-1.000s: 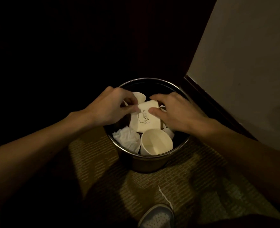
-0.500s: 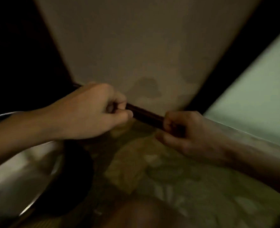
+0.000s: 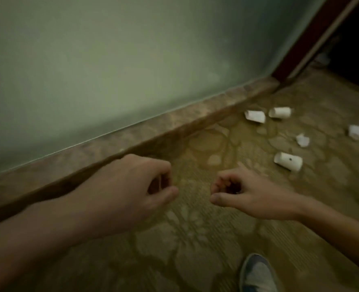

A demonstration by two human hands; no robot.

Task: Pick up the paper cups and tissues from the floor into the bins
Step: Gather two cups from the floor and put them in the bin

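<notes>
— Well, starting nearest: what are the hands doing?

— Just beyond the shoe (image 3: 256, 272), the left hand (image 3: 130, 186) and the right hand (image 3: 250, 194) are hovering side by side over the carpet (image 3: 195, 239), fingers loosely curled and gripping nothing.

— And where is the litter lying?

— Farther off, to the right. The nearest paper cup (image 3: 288, 161) is lying on its side beyond the right hand, mouth pointing left. Past it a crumpled tissue (image 3: 303, 140) is sitting on its own. Farther again, two more cups (image 3: 255, 116) are lying on their sides near the skirting board (image 3: 153, 133). No bin is showing.

— How are you expecting them to handle?

— I'm judging the cups to be very light and thin-walled, so they're probably going to roll at a nudge and buckle under a hard squeeze. I'm thinking of a gentle grip round the wall near the rim, thumb on one side and fingers on the other. The tissue is looking soft and nearly weightless, so I'm expecting a pinch anywhere on its bulk to hold, though a loose one is risking a drop.
</notes>
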